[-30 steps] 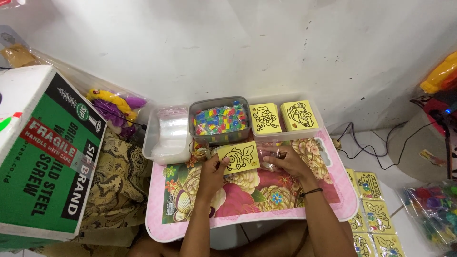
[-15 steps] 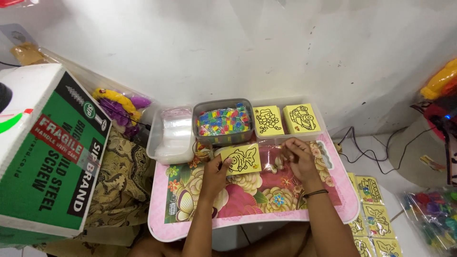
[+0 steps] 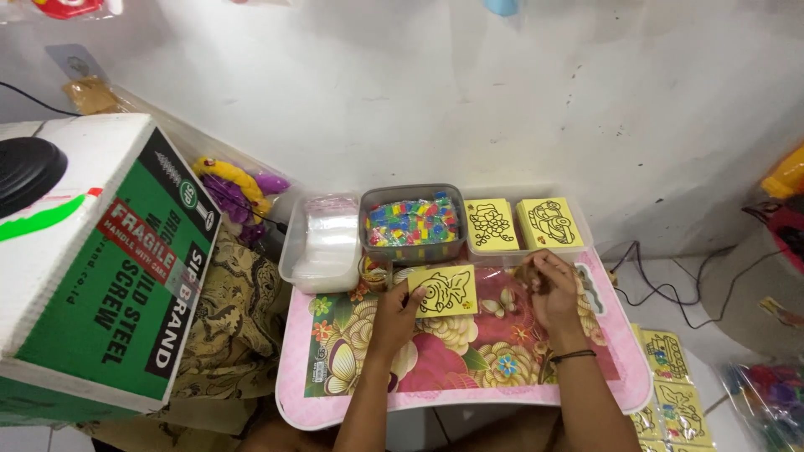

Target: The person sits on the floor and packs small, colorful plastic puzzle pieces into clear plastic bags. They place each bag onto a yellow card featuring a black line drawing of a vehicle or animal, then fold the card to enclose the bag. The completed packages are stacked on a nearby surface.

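My left hand (image 3: pixel 392 314) holds a yellow card with a black line drawing (image 3: pixel 446 290) by its left edge, over a small pink table with a floral top (image 3: pixel 469 368). To the card's right, my right hand (image 3: pixel 548 289) has its fingers closed near the table's far edge; something small may be pinched there, but I cannot make it out. Just beyond the hands stand a grey tub of small multicoloured pieces (image 3: pixel 412 223) and a clear tray with two stacks of yellow cards (image 3: pixel 526 223).
A clear tub of plastic bags (image 3: pixel 325 243) stands left of the grey tub. A big green and white cardboard box (image 3: pixel 92 268) fills the left side. More yellow cards (image 3: pixel 674 393) lie on the floor at the right, beside cables (image 3: pixel 662 285).
The view has shifted slightly. My right hand has drawn back toward the table's far right edge, and the card in my left hand has stayed in about the same place.
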